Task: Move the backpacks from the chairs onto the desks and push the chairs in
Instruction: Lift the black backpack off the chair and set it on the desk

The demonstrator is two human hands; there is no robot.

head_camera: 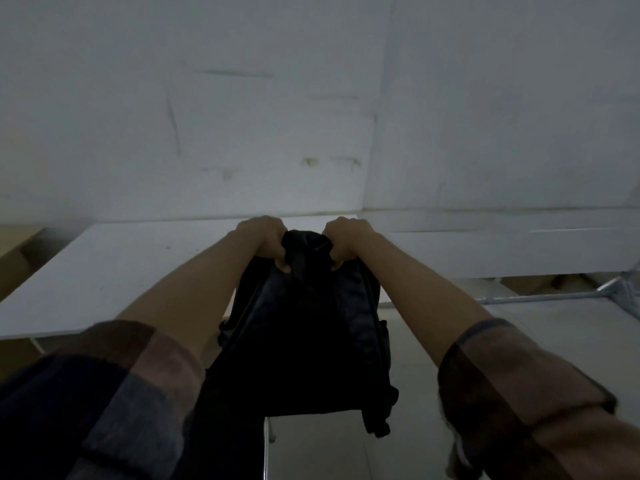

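Note:
A black backpack hangs in the air in front of me, held up by its top. My left hand grips the top left of the bag and my right hand grips the top right, fingers curled into the fabric. The bag's top is level with the near part of a white desk that stretches to the left and behind it. Below the bag a thin metal chair part shows; the rest of the chair is hidden by the bag and my sleeves.
A second white desk stands to the right, with a metal frame bar under it. A pale wall rises close behind both desks. Brown cardboard boxes sit at far left. Grey floor lies below.

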